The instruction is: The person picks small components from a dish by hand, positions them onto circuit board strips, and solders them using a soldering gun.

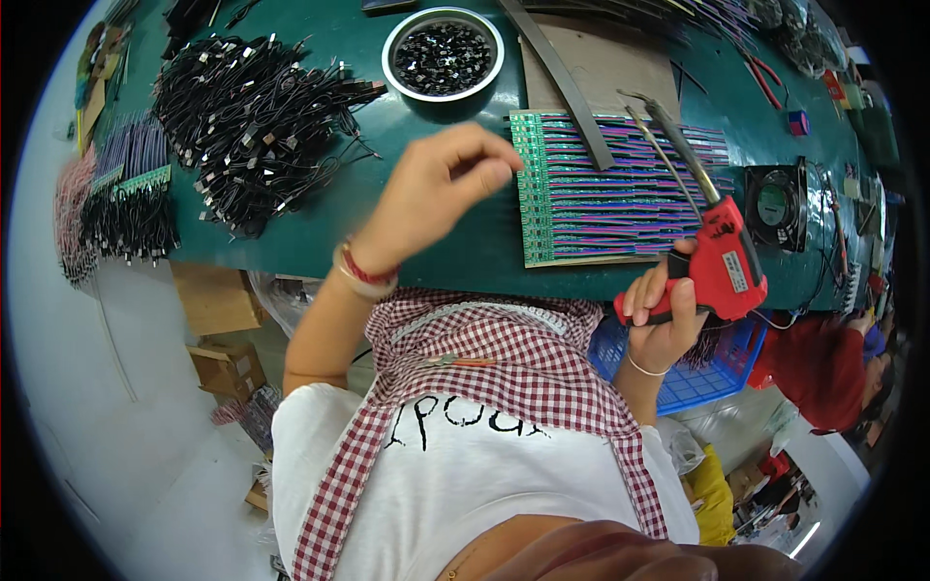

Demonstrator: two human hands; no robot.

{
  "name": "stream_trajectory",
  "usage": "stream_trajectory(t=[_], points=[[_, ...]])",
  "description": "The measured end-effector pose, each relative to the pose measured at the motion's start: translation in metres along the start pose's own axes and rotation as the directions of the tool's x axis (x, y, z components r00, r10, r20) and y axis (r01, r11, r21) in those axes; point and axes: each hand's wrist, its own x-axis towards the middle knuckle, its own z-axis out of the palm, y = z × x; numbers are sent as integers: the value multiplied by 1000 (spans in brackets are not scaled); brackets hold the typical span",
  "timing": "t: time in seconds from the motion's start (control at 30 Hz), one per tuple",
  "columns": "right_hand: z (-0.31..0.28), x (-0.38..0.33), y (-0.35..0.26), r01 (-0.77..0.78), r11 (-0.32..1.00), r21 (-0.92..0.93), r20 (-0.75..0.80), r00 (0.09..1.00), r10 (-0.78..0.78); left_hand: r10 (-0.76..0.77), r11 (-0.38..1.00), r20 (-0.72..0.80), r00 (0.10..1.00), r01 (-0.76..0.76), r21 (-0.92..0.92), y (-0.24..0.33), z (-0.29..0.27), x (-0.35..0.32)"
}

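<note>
My right hand grips the handle of a red soldering gun, its long metal barrel angled up over the wired boards. A row of small green circuit boards lies on a cardboard sheet, with bundled blue, red and black wires running off to the right. My left hand is at the boards' upper left edge, with curled fingers and the thumb and index finger close together. Whatever may lie between those fingertips is too small to make out. A grey flat strip rests across the wires.
A metal bowl of small black parts stands at the back, beside a heap of black cables. More wired boards hang over the left table edge. A black fan and red-handled pliers lie right; another person sits beyond.
</note>
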Motion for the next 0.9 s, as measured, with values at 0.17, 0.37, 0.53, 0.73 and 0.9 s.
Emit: stream_trajectory(t=[0.17, 0.37, 0.53, 0.73, 0.9], points=[[-4, -5, -5, 31, 997, -73, -38, 999, -34, 59, 995, 124, 991, -49, -84, -4, 30, -23], [-79, 8, -83, 566, 746, -352, -245, 713, -657, -75, 985, -75, 994, 62, -161, 1, 17, -41], [-159, 12, -102, 400, 660, -635, -431, 525, -733, -92, 973, -30, 995, 83, -217, -12, 18, -39], [-172, 16, -83, 356, 775, -522, -518, 590, -619, -140, 960, 64, 988, 151, -237, 3, 29, -38], [-105, 5, -72, 489, 852, -188, -257, 813, -523, -172, 914, 127, 977, 207, -349, 9, 42, -46]])
